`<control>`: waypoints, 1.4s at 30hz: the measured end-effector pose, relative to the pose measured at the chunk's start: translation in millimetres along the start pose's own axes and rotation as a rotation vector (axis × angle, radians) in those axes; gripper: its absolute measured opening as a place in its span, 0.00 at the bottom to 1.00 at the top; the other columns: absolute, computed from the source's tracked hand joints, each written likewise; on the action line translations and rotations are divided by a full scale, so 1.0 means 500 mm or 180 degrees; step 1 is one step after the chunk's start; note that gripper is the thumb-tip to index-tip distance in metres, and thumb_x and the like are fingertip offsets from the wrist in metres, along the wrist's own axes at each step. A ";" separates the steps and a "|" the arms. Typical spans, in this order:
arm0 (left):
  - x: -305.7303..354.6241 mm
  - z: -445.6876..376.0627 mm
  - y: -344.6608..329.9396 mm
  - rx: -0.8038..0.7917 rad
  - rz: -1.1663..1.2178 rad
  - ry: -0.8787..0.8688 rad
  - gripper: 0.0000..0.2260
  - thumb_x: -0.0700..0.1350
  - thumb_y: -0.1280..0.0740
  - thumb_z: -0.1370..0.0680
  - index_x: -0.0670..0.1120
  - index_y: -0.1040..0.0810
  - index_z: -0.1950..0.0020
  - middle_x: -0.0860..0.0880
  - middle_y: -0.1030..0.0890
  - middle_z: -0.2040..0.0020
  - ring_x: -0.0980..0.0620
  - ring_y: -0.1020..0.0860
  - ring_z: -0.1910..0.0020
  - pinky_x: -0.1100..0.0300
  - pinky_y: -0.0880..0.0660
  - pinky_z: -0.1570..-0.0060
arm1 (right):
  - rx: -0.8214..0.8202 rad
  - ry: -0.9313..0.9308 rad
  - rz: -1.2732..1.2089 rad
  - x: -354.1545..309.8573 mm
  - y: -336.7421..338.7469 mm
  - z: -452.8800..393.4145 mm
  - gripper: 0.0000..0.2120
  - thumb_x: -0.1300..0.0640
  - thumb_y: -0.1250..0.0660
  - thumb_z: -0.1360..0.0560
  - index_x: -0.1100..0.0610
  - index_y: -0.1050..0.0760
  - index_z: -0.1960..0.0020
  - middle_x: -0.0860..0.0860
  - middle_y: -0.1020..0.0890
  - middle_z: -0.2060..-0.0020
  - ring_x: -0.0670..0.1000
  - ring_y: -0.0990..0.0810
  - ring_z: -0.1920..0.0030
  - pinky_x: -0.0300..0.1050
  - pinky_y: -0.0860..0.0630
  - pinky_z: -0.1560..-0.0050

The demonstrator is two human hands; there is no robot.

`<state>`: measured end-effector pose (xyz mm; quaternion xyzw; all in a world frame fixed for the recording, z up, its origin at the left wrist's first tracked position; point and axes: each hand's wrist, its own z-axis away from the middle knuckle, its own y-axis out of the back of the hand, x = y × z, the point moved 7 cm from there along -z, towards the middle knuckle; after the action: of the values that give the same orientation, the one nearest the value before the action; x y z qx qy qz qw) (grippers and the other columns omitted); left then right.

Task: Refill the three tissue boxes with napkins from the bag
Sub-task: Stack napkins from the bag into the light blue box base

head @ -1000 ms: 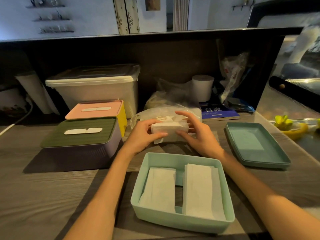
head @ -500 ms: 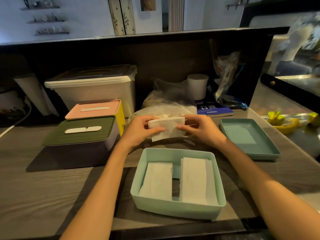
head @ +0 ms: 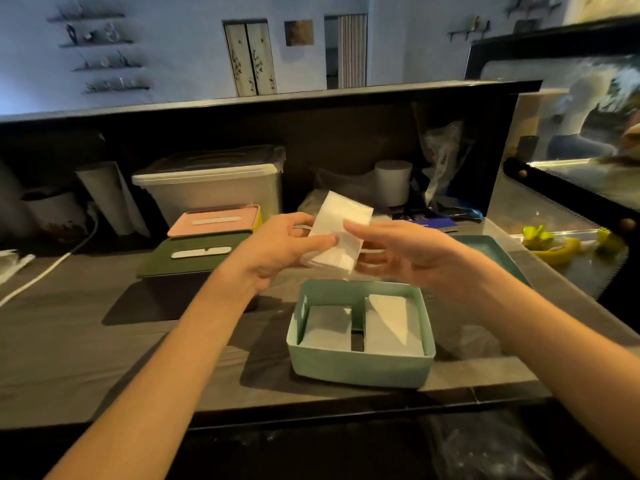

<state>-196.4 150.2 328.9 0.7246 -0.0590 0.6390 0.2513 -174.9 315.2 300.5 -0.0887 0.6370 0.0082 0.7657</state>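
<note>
A small stack of white folded paper napkins (head: 341,233) is held above the dark wood-grain worktop (head: 69,341), just behind and above the open mint-green rectangular plastic tissue box (head: 360,365). The stack is pinched by the left hand (head: 277,247) at its lower left edge, between thumb and fingers; the right hand's (head: 405,251) thumb rests on the right edge, though whether its fingers close round the back cannot be told. The stack is tilted, its long axis running from the upper far end down toward the box, so the box lies directly below and nearer the person. Both hands are about equally near; the left appears to carry the grip. Inside the box, two white piles are seen side by side with a dark gap between them. A closed pink-lidded box (head: 214,221) and a closed green-lidded box (head: 197,258) stand to the left.
</note>
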 end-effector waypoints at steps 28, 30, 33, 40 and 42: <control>-0.162 0.100 0.000 0.0525 -0.0011 0.0601 0.10 0.44 0.34 0.17 0.42 0.31 0.39 0.42 0.19 0.54 0.59 0.22 0.71 0.63 0.26 0.75 | 0.0013 -0.0663 0.2970 0.090 -0.090 0.068 0.18 0.47 0.33 0.19 0.59 0.22 0.37 0.52 0.15 0.48 0.50 0.15 0.49 0.48 0.19 0.40; -0.158 0.100 0.001 0.0474 -0.0073 0.0599 0.10 0.43 0.34 0.18 0.42 0.30 0.39 0.41 0.18 0.52 0.59 0.21 0.70 0.65 0.26 0.74 | -0.0068 -0.0550 0.3170 0.069 -0.095 0.077 0.19 0.47 0.33 0.19 0.60 0.22 0.37 0.52 0.15 0.46 0.51 0.15 0.47 0.52 0.20 0.38; -0.154 0.099 0.000 0.0438 -0.0080 0.0580 0.10 0.43 0.34 0.18 0.42 0.30 0.39 0.43 0.18 0.55 0.62 0.22 0.73 0.67 0.26 0.75 | -0.0055 -0.0442 0.3618 0.043 -0.084 0.090 0.20 0.46 0.35 0.18 0.61 0.22 0.36 0.53 0.14 0.46 0.53 0.16 0.43 0.56 0.23 0.34; -0.155 0.085 -0.007 0.0399 -0.0125 0.0579 0.11 0.41 0.34 0.18 0.41 0.31 0.38 0.45 0.21 0.60 0.61 0.24 0.73 0.66 0.28 0.76 | -0.0283 -0.0407 0.3537 0.058 -0.076 0.078 0.16 0.47 0.35 0.17 0.60 0.17 0.45 0.52 0.13 0.51 0.52 0.15 0.45 0.57 0.21 0.36; -0.156 0.079 -0.001 0.0366 -0.0185 0.0574 0.11 0.42 0.33 0.18 0.41 0.30 0.39 0.46 0.21 0.62 0.58 0.24 0.72 0.65 0.28 0.76 | -0.0330 -0.0382 0.3633 0.046 -0.077 0.085 0.18 0.46 0.36 0.17 0.59 0.18 0.43 0.50 0.12 0.51 0.49 0.15 0.46 0.55 0.21 0.36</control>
<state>-174.4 114.7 252.3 0.6787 0.0217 0.6964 0.2321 -124.3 281.3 290.2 0.2323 0.5382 0.4563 0.6695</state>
